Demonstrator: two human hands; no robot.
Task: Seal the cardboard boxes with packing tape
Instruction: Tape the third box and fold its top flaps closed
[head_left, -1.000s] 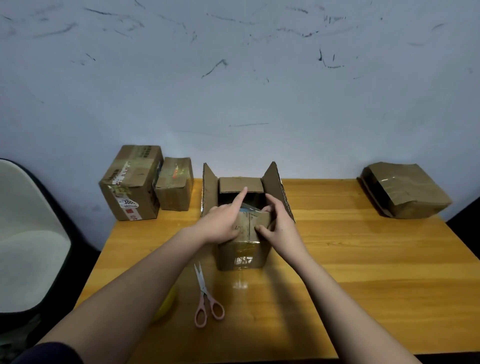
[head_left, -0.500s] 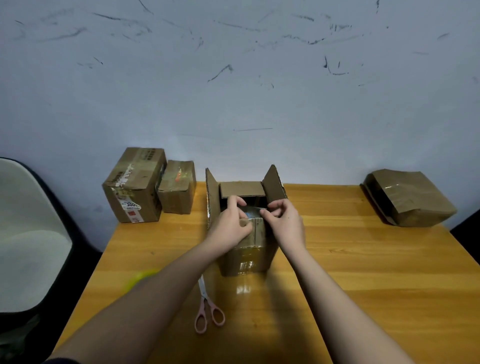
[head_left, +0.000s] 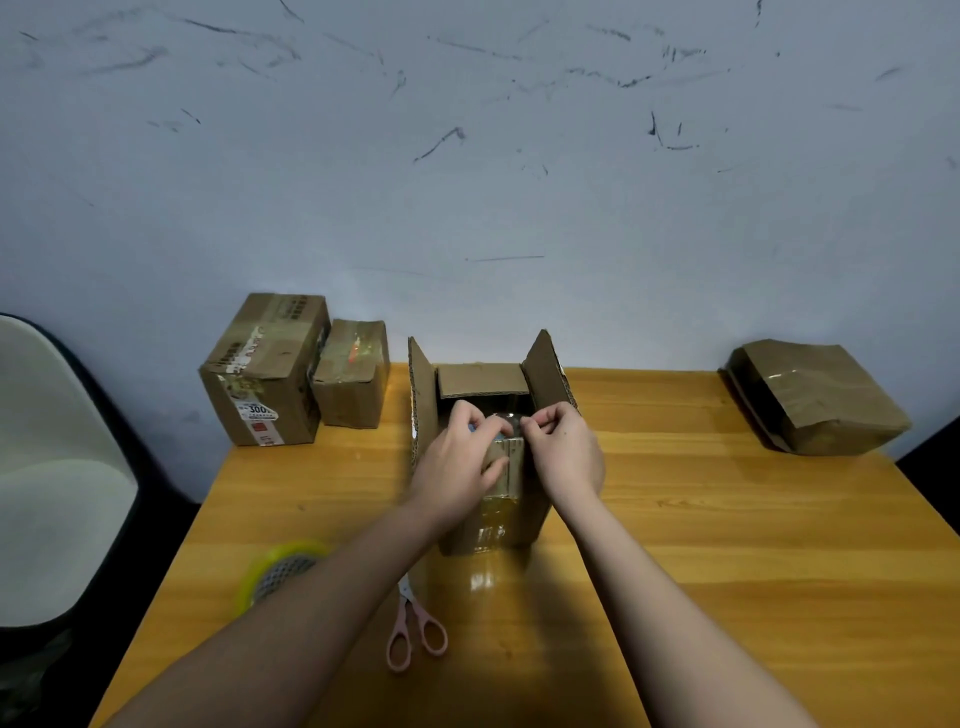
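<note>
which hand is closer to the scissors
Left. The left hand is at the open box's near flap, up and slightly right of the scissors. The right hand is further right, at the same flap.

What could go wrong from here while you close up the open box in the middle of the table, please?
The open box has both side flaps upright, and both hands, left hand and right hand, pinch at something at its front flap; it may tear or restick. The scissors lie under the left forearm and could get knocked.
</note>
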